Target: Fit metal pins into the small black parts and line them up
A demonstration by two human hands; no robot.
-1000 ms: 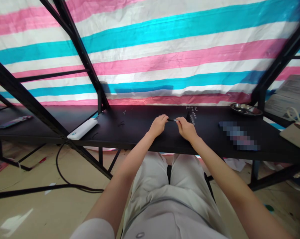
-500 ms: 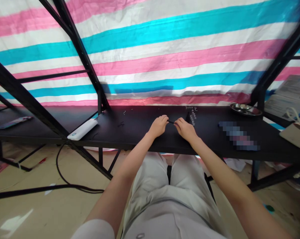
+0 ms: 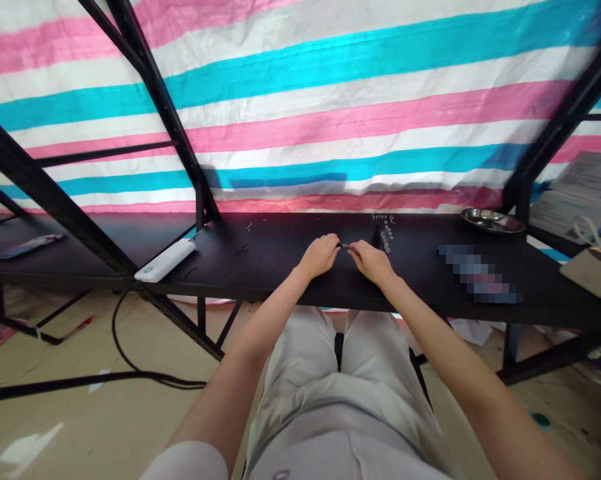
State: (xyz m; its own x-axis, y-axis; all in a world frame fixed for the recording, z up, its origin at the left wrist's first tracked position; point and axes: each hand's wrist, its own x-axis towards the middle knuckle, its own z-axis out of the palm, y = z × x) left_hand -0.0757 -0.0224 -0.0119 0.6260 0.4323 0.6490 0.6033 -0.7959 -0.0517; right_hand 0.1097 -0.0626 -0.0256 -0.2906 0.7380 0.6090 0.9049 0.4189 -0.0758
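Over the black table (image 3: 280,261), my left hand (image 3: 320,255) and my right hand (image 3: 371,260) face each other with a narrow gap between their fingertips. My left fingers are closed on a small black piece (image 3: 340,245), mostly hidden in the hand. A tiny pale, shiny piece (image 3: 345,246) shows in the gap, at the pinched fingertips of my right hand; its kind is too small to make out. Just beyond my right hand stand several small clear pieces in rows (image 3: 387,233), beside something dark. Thin black strands (image 3: 241,251) lie to the left.
A white oblong device (image 3: 165,260) lies at the left by the frame post. At the right are a round metal dish (image 3: 493,221), a blurred-out flat item (image 3: 478,273) and a beige bag (image 3: 593,270). Black slanted frame bars (image 3: 165,113) rise before a striped sheet.
A longer black length bridged my fingertips before. Now a shorter black end and a pale, shiny bit show there. Both hands have barely shifted.
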